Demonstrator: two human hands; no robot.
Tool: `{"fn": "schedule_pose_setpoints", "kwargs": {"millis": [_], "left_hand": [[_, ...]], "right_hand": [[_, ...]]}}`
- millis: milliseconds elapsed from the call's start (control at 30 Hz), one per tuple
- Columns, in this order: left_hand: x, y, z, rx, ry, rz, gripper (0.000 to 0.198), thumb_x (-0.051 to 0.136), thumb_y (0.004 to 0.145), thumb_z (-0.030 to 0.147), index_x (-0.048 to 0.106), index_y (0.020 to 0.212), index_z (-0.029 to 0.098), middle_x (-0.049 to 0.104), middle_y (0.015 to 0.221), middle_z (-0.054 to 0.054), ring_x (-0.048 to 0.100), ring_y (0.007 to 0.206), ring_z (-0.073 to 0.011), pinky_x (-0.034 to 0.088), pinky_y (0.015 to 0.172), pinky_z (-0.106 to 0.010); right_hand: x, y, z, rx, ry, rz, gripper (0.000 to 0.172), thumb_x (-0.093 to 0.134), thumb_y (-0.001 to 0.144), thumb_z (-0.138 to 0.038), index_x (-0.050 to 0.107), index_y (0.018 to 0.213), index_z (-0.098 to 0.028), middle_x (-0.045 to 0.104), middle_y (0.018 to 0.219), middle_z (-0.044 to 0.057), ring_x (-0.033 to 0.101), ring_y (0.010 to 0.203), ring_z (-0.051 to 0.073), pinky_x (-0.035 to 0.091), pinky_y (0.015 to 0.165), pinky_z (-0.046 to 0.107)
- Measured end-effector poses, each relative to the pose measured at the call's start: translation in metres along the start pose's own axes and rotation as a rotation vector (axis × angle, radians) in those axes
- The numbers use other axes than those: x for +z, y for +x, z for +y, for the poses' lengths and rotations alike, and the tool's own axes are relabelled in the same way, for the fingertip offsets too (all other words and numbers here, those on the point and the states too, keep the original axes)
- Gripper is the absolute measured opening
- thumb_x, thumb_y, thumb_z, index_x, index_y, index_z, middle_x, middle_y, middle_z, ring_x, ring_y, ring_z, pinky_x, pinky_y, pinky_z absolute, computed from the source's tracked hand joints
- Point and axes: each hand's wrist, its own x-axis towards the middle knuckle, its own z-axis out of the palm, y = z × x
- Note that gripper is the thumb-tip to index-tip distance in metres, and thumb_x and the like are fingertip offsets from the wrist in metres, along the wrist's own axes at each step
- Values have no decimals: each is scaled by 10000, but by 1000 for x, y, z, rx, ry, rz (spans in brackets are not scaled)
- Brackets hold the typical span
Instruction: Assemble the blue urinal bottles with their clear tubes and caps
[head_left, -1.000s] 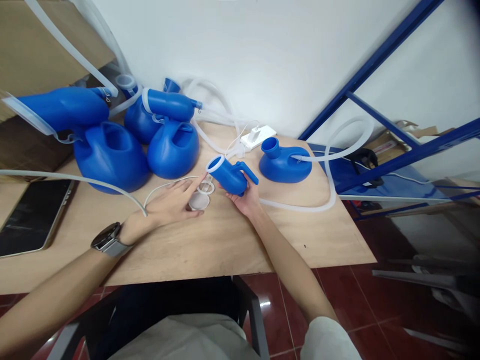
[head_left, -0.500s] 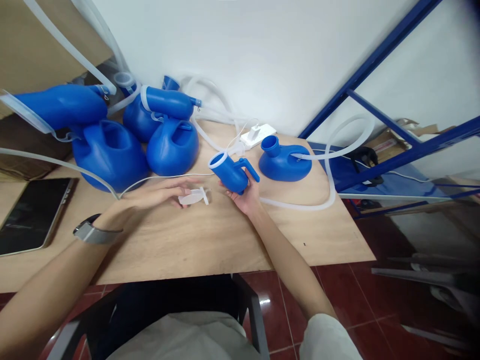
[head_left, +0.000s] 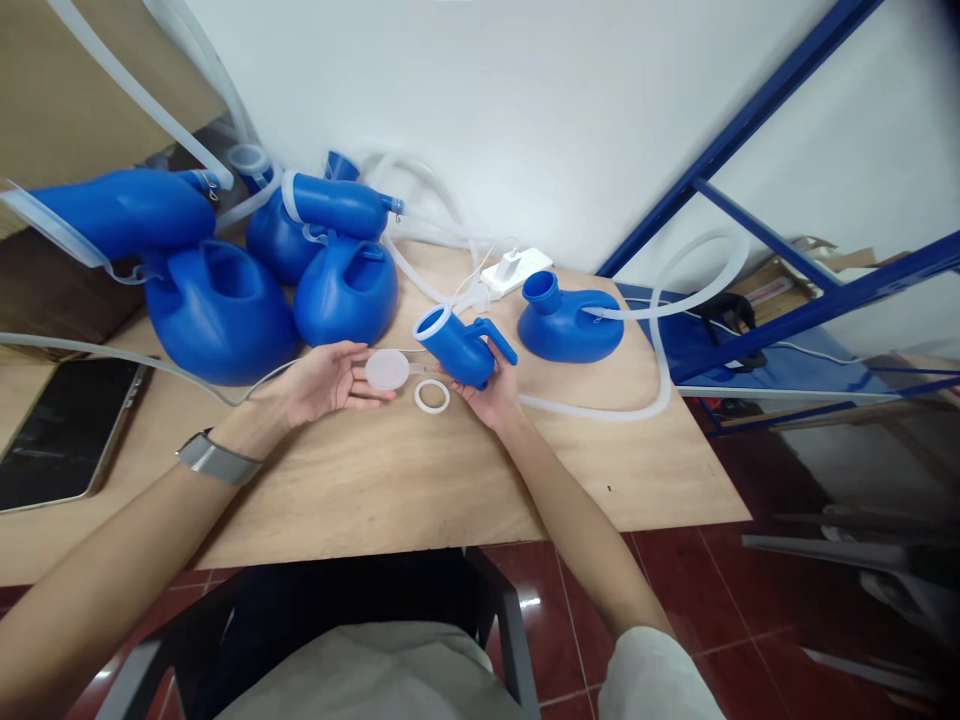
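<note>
Plywood bench [head_left: 450,480] carrying all items; landmark taken as the small blue spout piece [head_left: 459,345] near bench centre.

Left of the spout piece and toward the wall: cluster of large blue vessels [head_left: 225,310], stacked and leaning on one another. Right of it: one lower blue vessel [head_left: 570,325] with a translucent hose [head_left: 660,350] looping off the bench edge. Far left of it: dark tablet [head_left: 67,425] lying flat. Behind it, against the wall: white power adapter [head_left: 517,270].

Right hand [head_left: 491,395] clasped under and around the spout piece, holding it tilted, white-rimmed mouth facing left and up. Left hand [head_left: 326,380] palm up just left of the spout piece, fingertips pinching a translucent round cap [head_left: 387,370] attached to a thin tube [head_left: 187,370] trailing left. White ring [head_left: 432,396] lying loose on the bench directly below the spout piece, between both hands, touched by neither.

Risks, as judged: ring easily knocked or rolled off by either wrist; thin tube liable to snag the vessel cluster and pull the cap from a light pinch; leaning vessels likely to topple if tugged; hose loop apt to drag the lower vessel.
</note>
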Motion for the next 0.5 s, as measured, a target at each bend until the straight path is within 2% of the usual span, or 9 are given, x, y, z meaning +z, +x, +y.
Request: {"fn": "schedule_pose_setpoints", "kwargs": {"millis": [67, 167, 233, 333, 400, 500], "left_hand": [[-3, 5, -5, 59, 48, 34, 325, 585, 1029, 350, 727, 1143, 80, 772, 1136, -225, 788, 826, -270, 657, 648, -311], [-4, 7, -9, 211, 96, 107, 274, 819, 871, 225, 768, 1121, 125, 786, 1083, -151, 737, 738, -166, 627, 653, -221], [-5, 4, -5, 272, 5, 117, 269, 816, 833, 133, 778, 1099, 136, 780, 1042, -118, 712, 722, -136, 620, 681, -204], [-5, -6, 3, 363, -228, 49, 232, 713, 892, 129, 776, 1114, 158, 732, 922, -75, 685, 727, -123, 607, 673, -188], [-4, -12, 5, 421, -297, -25, 336, 681, 891, 134, 765, 1212, 190, 696, 885, -52, 664, 716, -117, 588, 638, -180], [1, -16, 0, 399, -199, -100, 531, 752, 785, 161, 741, 1316, 179, 675, 860, -44, 615, 622, -117, 553, 562, -207]], "right_hand": [[-1, 1, 1, -3, -15, -5, 390, 518, 1023, -466, 571, 1285, -181, 781, 987, 125, 779, 757, 264, 539, 513, 271], [-4, 3, 2, -15, -12, -21, 370, 589, 959, -449, 592, 1228, -195, 782, 1003, 115, 784, 780, 276, 551, 520, 282], [-6, 4, 3, -36, -1, -32, 360, 609, 937, -428, 610, 1215, -200, 782, 1044, 107, 786, 812, 282, 573, 542, 300], [-10, 7, 8, -59, -38, -14, 359, 649, 901, -388, 649, 1208, -203, 778, 1095, 91, 777, 873, 276, 596, 569, 318], [-13, 10, 14, -77, -98, 6, 341, 683, 869, -361, 682, 1173, -208, 774, 1124, 69, 759, 927, 252, 613, 611, 312], [-16, 12, 22, -121, -205, -30, 292, 757, 819, -398, 721, 1042, -213, 773, 1085, 39, 727, 966, 211, 619, 673, 269]]}}
